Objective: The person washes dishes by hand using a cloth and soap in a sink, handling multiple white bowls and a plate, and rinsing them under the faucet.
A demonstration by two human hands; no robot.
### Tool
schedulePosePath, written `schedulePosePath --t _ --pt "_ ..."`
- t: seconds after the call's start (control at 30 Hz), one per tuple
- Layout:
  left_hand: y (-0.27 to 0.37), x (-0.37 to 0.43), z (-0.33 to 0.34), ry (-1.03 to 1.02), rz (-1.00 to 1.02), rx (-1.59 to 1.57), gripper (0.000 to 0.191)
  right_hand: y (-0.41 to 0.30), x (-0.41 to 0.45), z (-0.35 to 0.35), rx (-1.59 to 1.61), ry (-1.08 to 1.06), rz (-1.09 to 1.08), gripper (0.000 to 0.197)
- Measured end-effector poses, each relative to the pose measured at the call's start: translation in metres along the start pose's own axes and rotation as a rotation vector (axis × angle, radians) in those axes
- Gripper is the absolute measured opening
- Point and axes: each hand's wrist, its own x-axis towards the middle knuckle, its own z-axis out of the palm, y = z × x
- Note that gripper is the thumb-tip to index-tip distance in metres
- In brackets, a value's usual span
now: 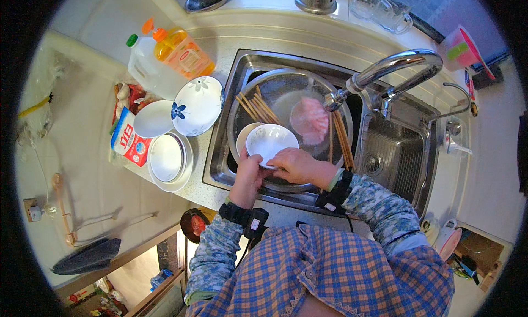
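Note:
Both my left hand (249,174) and my right hand (298,165) hold a white bowl (272,141) by its near rim, above a large round metal basin (326,79) set in the left sink compartment. Behind that bowl, partly hidden, another pale bowl (244,138) shows at the basin's near left. A pink cloth (310,121) lies in the water under the faucet (396,67). Wooden chopsticks (258,108) rest in the basin at the left, and more chopsticks (344,141) lean over its right rim.
On the counter (204,156) left of the sink stand stacked bowls (166,158), a flowered plate (200,106), a white dish (153,119), a pump bottle (187,55), a white jug (148,67) and a detergent bag (131,139). The right sink compartment (392,152) has a drain.

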Motion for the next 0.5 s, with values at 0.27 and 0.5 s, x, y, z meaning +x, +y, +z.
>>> schedulePosePath --t 0.27,0.5 --pt "-0.026 -0.013 -0.02 0.146 0.178 0.328 0.062 0.071 -0.011 -0.05 -0.555 0.101 0.204 0.026" --pt "-0.018 -0.03 -0.014 0.138 0.093 0.309 0.058 0.111 -0.01 -0.033 -0.556 0.003 0.489 0.026"
